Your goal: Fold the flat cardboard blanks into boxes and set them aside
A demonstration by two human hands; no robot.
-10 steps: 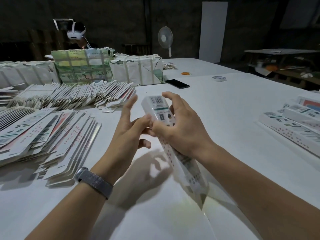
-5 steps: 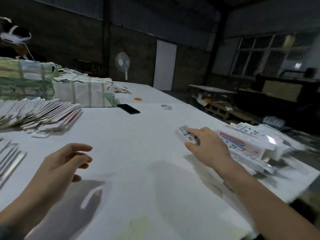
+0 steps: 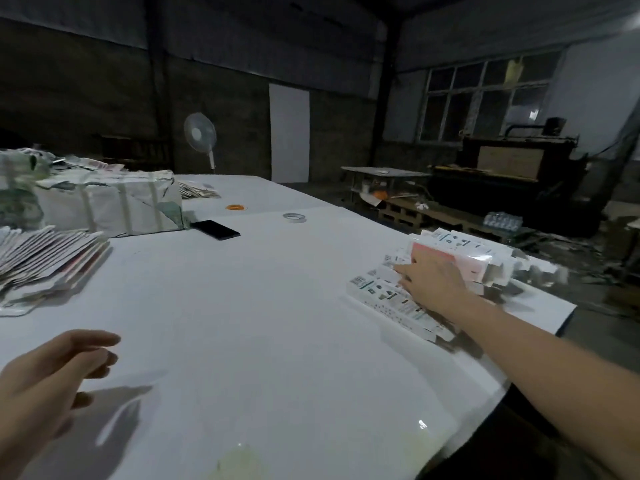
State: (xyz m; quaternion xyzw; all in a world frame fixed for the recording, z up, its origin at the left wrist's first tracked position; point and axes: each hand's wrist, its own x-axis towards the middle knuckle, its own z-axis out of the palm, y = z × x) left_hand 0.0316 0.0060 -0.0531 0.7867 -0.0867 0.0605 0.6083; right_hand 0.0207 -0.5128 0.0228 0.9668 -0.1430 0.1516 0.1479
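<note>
Cardboard box [image 3: 391, 303] now laid on right pile, right hand [image 3: 431, 284] flat atop; left hand [image 3: 45, 382] open, empty; next blank due.

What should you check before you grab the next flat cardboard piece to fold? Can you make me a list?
1. Finished box put down with the folded boxes at the table's right edge: ok, the right hand rests on the pile.
2. Right hand has let go: cannot tell, its fingers are flat on the boxes but blurred.
3. Left hand free to pick: ok, open and holding nothing.
4. Flat blanks within sight: ok, fanned out on the left.
5. Folding space on the table between the hands: ok, bare.
6. Phone and tape roll out of the way: ok, further back.
</note>
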